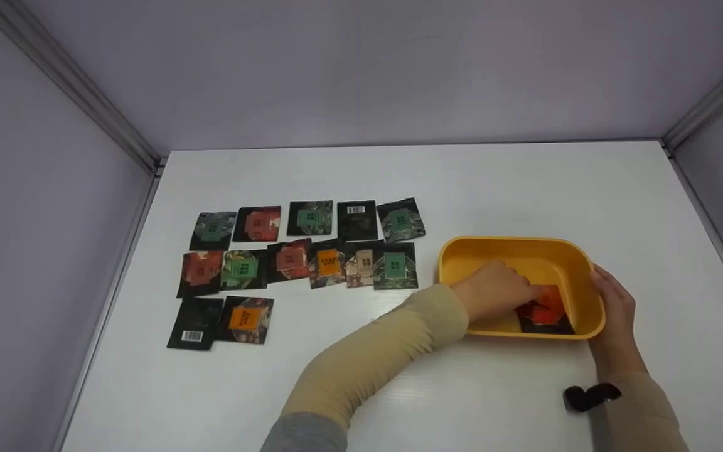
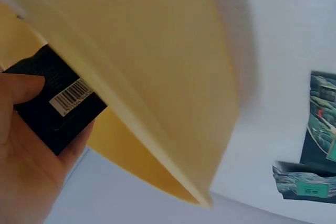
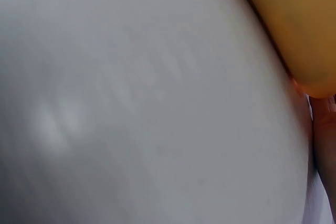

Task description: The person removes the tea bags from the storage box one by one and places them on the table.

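My left hand [image 1: 496,290] reaches over the near rim into a yellow plastic bin [image 1: 512,245]. In the left wrist view, its thumb and fingers pinch a black packet [image 2: 58,95] with a white barcode label. A packet with a red and orange front [image 1: 546,311] shows by the fingertips at the bin's right end; whether it is the same packet, I cannot tell. My right hand [image 1: 615,307] holds the bin's right end from outside, its fingers curved along the wall up to the rim. The right wrist view catches only part of that hand, beside the bin's lower edge.
Left of the bin, several flat packets [image 1: 291,258] lie in three rough rows on the white table [image 1: 361,389]. Most show green, red or orange labels; some lie barcode side up. A black strap [image 1: 590,397] is by the right sleeve. Pale walls [image 1: 399,75] enclose the table.
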`<action>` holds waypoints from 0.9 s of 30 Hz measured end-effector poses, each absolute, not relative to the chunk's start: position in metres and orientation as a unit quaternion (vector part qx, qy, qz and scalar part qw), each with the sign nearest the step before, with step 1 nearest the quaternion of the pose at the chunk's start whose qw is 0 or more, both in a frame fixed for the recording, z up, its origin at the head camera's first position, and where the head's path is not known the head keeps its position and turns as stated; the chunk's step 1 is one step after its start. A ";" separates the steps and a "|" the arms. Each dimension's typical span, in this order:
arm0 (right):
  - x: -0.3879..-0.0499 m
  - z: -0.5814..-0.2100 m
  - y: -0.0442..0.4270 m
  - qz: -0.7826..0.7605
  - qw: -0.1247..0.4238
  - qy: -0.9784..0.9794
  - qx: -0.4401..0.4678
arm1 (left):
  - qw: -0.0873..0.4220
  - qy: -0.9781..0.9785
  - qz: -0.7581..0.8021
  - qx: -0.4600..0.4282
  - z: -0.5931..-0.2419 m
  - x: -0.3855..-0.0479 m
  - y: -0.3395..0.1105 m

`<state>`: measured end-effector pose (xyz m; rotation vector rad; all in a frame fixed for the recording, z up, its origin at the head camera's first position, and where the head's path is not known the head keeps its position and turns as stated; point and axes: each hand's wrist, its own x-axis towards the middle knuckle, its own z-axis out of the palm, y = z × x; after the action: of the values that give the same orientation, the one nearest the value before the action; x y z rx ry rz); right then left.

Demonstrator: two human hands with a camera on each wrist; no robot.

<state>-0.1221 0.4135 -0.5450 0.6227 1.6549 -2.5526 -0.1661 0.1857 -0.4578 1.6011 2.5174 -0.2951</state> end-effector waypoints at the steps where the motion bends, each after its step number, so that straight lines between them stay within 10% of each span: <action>1: -0.122 -0.545 0.414 -0.820 0.021 0.535 0.201 | 0.057 0.833 -0.091 0.542 -0.456 -0.166 0.181; 14: -0.123 -0.542 0.414 -0.822 0.029 0.525 0.219 | -0.129 0.853 0.019 0.505 -0.439 -0.143 0.110; 27: -0.124 -0.545 0.414 -0.817 0.022 0.538 0.206 | -0.186 0.864 0.033 0.467 -0.437 -0.128 0.006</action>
<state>-0.1239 0.4140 -0.5449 0.6383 1.6659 -2.5318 -0.1280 0.0064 -0.4372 1.6715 3.0916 0.1191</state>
